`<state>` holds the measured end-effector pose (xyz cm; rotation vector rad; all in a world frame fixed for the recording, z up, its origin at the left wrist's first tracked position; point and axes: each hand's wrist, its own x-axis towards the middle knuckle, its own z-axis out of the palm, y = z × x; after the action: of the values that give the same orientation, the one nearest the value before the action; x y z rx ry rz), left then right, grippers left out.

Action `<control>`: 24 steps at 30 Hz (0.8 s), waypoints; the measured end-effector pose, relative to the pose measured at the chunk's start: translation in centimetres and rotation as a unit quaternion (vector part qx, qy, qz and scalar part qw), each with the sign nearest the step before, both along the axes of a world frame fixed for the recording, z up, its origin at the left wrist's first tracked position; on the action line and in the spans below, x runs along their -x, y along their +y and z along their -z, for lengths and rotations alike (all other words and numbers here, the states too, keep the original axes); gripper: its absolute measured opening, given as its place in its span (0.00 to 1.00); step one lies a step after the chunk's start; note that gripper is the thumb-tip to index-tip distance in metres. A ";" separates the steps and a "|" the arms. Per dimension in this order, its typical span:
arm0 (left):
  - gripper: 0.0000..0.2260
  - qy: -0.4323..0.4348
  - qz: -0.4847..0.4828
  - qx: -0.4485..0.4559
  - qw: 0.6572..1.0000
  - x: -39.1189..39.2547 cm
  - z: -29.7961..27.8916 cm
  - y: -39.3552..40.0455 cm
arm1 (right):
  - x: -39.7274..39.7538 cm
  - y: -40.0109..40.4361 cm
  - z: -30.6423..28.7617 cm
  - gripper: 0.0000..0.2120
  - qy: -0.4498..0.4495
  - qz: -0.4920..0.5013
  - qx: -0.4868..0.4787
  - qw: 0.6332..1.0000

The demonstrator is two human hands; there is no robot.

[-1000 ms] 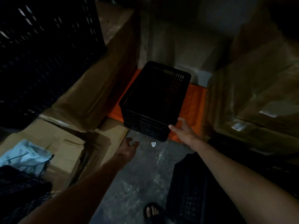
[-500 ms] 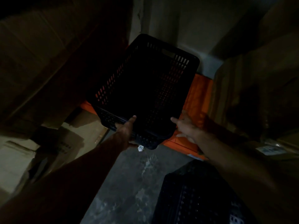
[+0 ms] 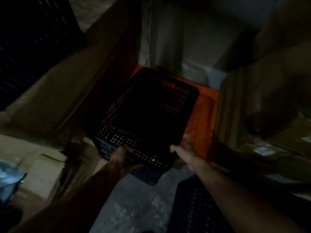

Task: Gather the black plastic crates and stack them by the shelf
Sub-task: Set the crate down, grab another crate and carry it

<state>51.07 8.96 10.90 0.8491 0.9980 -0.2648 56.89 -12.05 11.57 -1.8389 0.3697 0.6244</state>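
Cardboard boxes fill the left side of the dim scene, and more cardboard is stacked on the right, leaving a narrow strip of grey concrete floor between them. An orange surface lies at the far end of that gap. Over it, tilted with its open top facing the camera, sits the black plastic crate (orange shows through its slotted walls). A second black crate lies on the floor at lower right. The left hand clasps the crate's near rim, fingers wrapped over the edge. The right hand presses against the crate's near right corner, fingers extended rather than curled.
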 end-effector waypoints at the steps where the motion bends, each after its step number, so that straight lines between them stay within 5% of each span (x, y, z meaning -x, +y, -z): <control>1: 0.02 0.001 0.000 -0.005 1.000 1.6 -1.8 0.5 | 1.4 0.4 -1.5 0.27 0.005 -0.004 -0.006 1.000; 8: 0.07 -0.006 0.000 -0.019 1.000 14.5 -13.3 3.4 | 13.5 3.9 -12.6 0.26 0.013 0.049 -0.118 0.992; 20: 0.13 -0.061 0.011 -0.104 0.993 34.2 -36.7 4.0 | 34.7 2.9 -35.0 0.24 -0.063 0.006 -0.056 0.996; 24: 0.13 -0.071 0.050 -0.186 0.979 38.6 -41.4 5.4 | 38.3 -1.2 -41.5 0.21 -0.142 0.161 -0.060 0.975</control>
<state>12.50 14.38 52.34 1.2432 0.8835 -0.1005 18.60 -13.27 53.02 -1.6761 0.4177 0.1547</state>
